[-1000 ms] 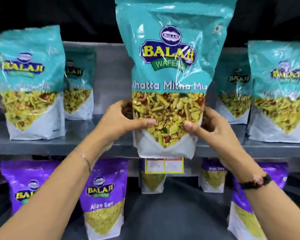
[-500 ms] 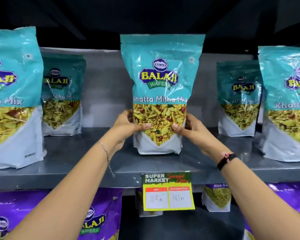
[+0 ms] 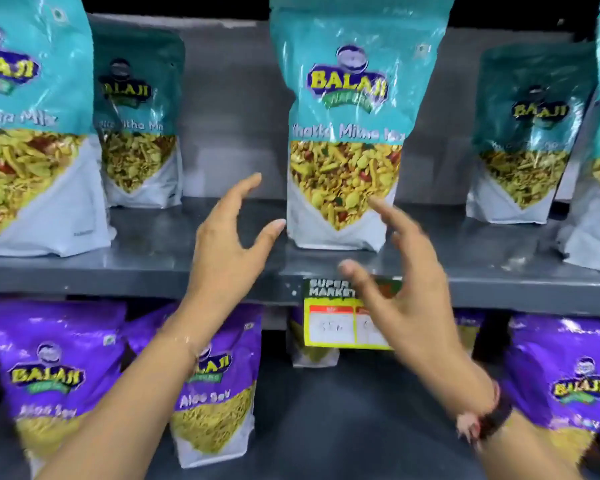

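A teal Khatta Mitha Mix snack pouch (image 3: 347, 109) stands upright on the grey metal shelf (image 3: 187, 265), in the middle of the view. My left hand (image 3: 227, 244) hovers just to its lower left with fingers spread, touching nothing. My right hand (image 3: 400, 289) is in front of the pouch's lower right corner, fingers extended and blurred, and holds nothing. Both hands are apart from the pouch.
More teal pouches stand on the same shelf: two on the left (image 3: 32, 133) (image 3: 141, 126) and others on the right (image 3: 527, 140). A yellow price tag (image 3: 333, 317) hangs from the shelf edge. Purple Aloo Sev pouches (image 3: 219, 382) fill the lower shelf.
Both hands have let go of the teal pouch and drawn back toward me; the pouch now stands alone on the shelf. The camera has moved closer.
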Available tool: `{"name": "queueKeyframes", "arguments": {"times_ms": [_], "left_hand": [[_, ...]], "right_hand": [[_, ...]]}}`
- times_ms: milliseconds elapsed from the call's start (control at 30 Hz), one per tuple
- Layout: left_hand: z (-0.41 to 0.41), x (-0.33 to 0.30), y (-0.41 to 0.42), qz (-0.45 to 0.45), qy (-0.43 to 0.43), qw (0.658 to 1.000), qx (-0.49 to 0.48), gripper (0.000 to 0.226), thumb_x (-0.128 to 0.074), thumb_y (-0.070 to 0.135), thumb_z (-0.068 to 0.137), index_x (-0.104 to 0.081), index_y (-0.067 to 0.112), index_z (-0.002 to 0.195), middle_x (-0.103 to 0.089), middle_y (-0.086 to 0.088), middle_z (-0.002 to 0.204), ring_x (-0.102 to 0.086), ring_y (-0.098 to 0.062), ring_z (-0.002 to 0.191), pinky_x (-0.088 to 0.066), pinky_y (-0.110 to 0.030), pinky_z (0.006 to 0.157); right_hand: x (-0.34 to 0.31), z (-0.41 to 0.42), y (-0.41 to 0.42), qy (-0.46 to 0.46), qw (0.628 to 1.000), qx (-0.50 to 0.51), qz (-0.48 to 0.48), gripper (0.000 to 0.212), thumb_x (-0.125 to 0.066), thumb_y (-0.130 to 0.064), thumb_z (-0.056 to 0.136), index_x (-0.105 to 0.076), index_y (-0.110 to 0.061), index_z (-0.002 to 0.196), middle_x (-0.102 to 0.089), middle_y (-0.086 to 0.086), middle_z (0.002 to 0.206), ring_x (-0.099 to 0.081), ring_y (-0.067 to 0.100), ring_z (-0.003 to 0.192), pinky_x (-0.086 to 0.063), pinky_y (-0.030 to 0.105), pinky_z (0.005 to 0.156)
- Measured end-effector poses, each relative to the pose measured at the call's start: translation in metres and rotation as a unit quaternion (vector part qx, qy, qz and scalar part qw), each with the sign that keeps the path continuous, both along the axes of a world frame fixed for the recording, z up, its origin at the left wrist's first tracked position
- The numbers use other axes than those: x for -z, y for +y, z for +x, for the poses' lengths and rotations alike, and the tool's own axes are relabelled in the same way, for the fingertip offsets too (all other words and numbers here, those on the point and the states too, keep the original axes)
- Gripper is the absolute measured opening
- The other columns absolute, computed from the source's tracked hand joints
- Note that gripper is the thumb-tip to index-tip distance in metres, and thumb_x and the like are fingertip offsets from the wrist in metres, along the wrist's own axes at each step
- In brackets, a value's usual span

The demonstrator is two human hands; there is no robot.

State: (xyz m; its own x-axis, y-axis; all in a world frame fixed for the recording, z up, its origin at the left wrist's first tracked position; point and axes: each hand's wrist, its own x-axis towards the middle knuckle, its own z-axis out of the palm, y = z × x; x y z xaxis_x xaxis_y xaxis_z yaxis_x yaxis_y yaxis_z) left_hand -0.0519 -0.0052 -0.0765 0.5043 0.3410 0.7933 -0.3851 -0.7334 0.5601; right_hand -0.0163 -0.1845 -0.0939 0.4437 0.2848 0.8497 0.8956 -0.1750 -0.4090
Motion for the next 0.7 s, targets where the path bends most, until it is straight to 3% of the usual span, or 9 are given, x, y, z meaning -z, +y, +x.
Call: {"name": "queueKeyframes", "arguments": {"times_ms": [100,200,267,333,400,500,533,633,700], "left_hand": [[-0.034,0.059,0.004,0.018,-0.050,0.997,-0.056,0.044,-0.057,0.016,0.080,-0.044,0.013,0.123,-0.048,0.003,0.128,-0.042,-0.002,0.121,-0.028,-0.009,0.103],[-0.054,0.126,0.019,0.018,-0.037,0.992,-0.117,0.040,-0.053,0.010,0.081,-0.044,0.010,0.120,-0.048,-0.003,0.129,-0.039,-0.001,0.123,-0.026,-0.011,0.106],[-0.065,0.168,0.033,0.005,-0.008,0.990,-0.138,0.038,-0.051,0.012,0.082,-0.043,0.010,0.118,-0.045,-0.003,0.132,-0.033,0.008,0.125,-0.024,-0.011,0.106],[-0.072,0.203,0.045,-0.019,0.036,0.989,-0.144,0.039,-0.051,0.014,0.081,-0.042,0.009,0.119,-0.041,-0.004,0.132,-0.029,0.012,0.125,-0.019,-0.006,0.105],[-0.073,0.233,0.060,-0.061,0.099,0.981,-0.156,0.046,-0.056,0.014,0.079,-0.041,0.005,0.122,-0.042,-0.011,0.136,-0.030,0.000,0.126,-0.016,-0.002,0.104],[-0.063,0.275,0.087,-0.152,0.229,0.949,-0.156,0.071,-0.067,0.013,0.071,-0.030,0.001,0.130,-0.037,-0.022,0.139,-0.032,-0.027,0.131,-0.021,-0.023,0.111],[-0.059,0.285,0.095,-0.178,0.269,0.937,-0.132,0.081,-0.071,0.016,0.065,-0.027,0.001,0.132,-0.037,-0.021,0.139,-0.034,-0.029,0.131,-0.024,-0.029,0.111],[-0.045,0.300,0.111,-0.190,0.333,0.923,-0.041,0.092,-0.069,0.028,0.052,-0.028,0.001,0.130,-0.042,-0.007,0.130,-0.037,-0.010,0.120,-0.028,-0.010,0.095],[-0.038,0.305,0.118,-0.210,0.359,0.909,-0.017,0.089,-0.076,0.014,0.057,-0.027,0.002,0.130,-0.041,-0.005,0.125,-0.036,-0.011,0.117,-0.029,-0.013,0.090]], "right_hand": [[0.057,-0.034,0.024,-0.016,0.992,-0.080,-0.099,0.047,-0.047,-0.040,0.086,-0.036,-0.022,0.128,-0.042,-0.018,0.131,-0.035,-0.004,0.124,-0.025,0.010,0.105],[0.116,-0.041,0.047,0.044,0.973,-0.122,-0.193,0.043,-0.045,-0.034,0.088,-0.035,-0.027,0.129,-0.041,-0.017,0.136,-0.035,0.002,0.126,-0.023,0.007,0.104],[0.154,-0.032,0.060,0.096,0.964,-0.108,-0.221,0.045,-0.045,-0.034,0.087,-0.034,-0.025,0.130,-0.039,-0.015,0.135,-0.034,0.003,0.125,-0.024,0.009,0.105],[0.185,-0.018,0.071,0.156,0.954,-0.092,-0.238,0.051,-0.044,-0.035,0.085,-0.032,-0.022,0.133,-0.037,-0.010,0.137,-0.030,0.004,0.127,-0.020,0.009,0.106],[0.214,-0.004,0.083,0.220,0.934,-0.079,-0.269,0.057,-0.050,-0.030,0.086,-0.026,-0.018,0.136,-0.033,0.000,0.144,-0.026,0.011,0.132,-0.009,0.003,0.100],[0.248,0.018,0.102,0.310,0.898,-0.063,-0.305,0.071,-0.058,-0.025,0.083,-0.015,-0.012,0.139,-0.023,0.008,0.151,-0.021,0.020,0.138,-0.011,0.009,0.100],[0.256,0.023,0.109,0.332,0.889,-0.065,-0.308,0.075,-0.060,-0.025,0.081,-0.014,-0.011,0.139,-0.021,0.008,0.151,-0.021,0.020,0.138,-0.013,0.013,0.102],[0.266,0.035,0.125,0.374,0.876,-0.110,-0.282,0.083,-0.069,-0.017,0.074,-0.017,-0.011,0.138,-0.032,0.005,0.146,-0.027,0.009,0.130,-0.021,0.006,0.096],[0.266,0.040,0.133,0.391,0.868,-0.125,-0.280,0.080,-0.071,-0.012,0.072,-0.023,-0.013,0.136,-0.042,0.001,0.136,-0.033,0.005,0.120,-0.027,-0.004,0.081]]}}
